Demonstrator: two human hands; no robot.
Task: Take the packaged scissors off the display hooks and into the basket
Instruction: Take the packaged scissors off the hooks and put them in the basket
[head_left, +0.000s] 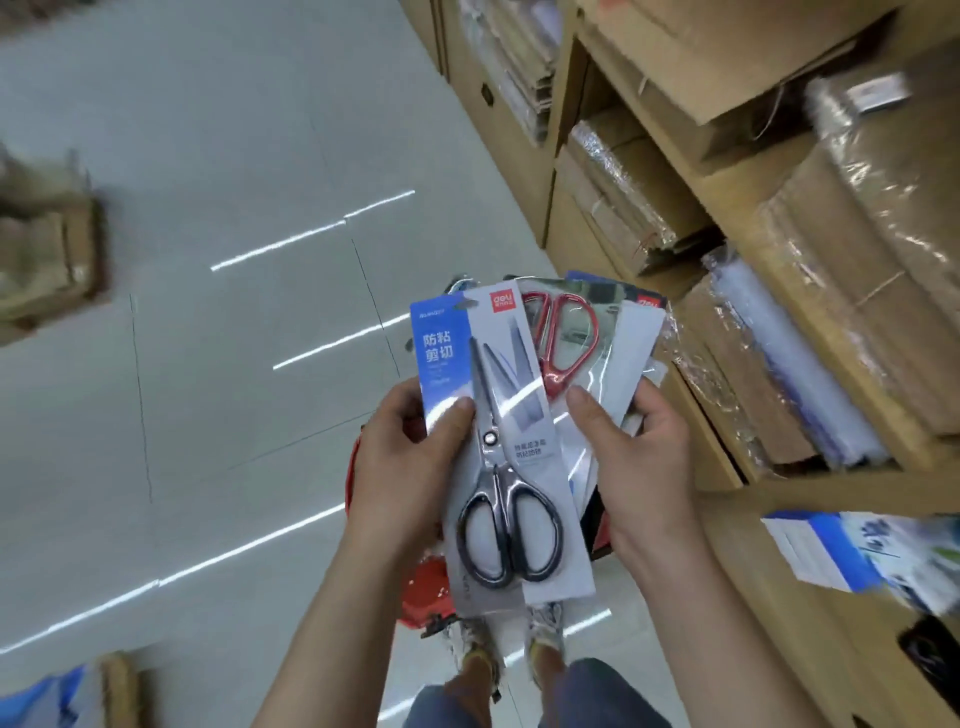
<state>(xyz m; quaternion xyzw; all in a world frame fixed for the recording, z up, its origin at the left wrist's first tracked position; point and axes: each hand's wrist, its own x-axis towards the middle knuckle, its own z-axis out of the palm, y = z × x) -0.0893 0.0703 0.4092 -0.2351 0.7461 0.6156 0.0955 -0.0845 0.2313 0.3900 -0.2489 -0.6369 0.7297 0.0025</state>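
Left hand (400, 467) and right hand (639, 467) each grip a fanned stack of packaged scissors (509, 441), thumbs on top, directly above the red basket (423, 587). Step in hand: transfer to basket. Next move probably requires lowering the stack into the basket, then releasing the 2 grips.

- The front pack (447, 358) is printed card, blue and pale grey, under a clear plastic cover that throws back glare.
- The black-handled scissors (506, 519) inside it have dark, matt-looking metal blades, a bright metal pivot and smooth black plastic handles lined in grey.
- The second pack (597, 374) is clear glossy film; its red-handled scissors (563, 338) have shiny red plastic loops.
- The basket (423, 587) is red plastic.
- The floor (234, 156) is smooth pale tile, polished enough to mirror the lamps.
- The shelves (727, 192) look like matt light wood board.
- The cartons (841, 291) are brown cardboard under crinkled shiny wrap.
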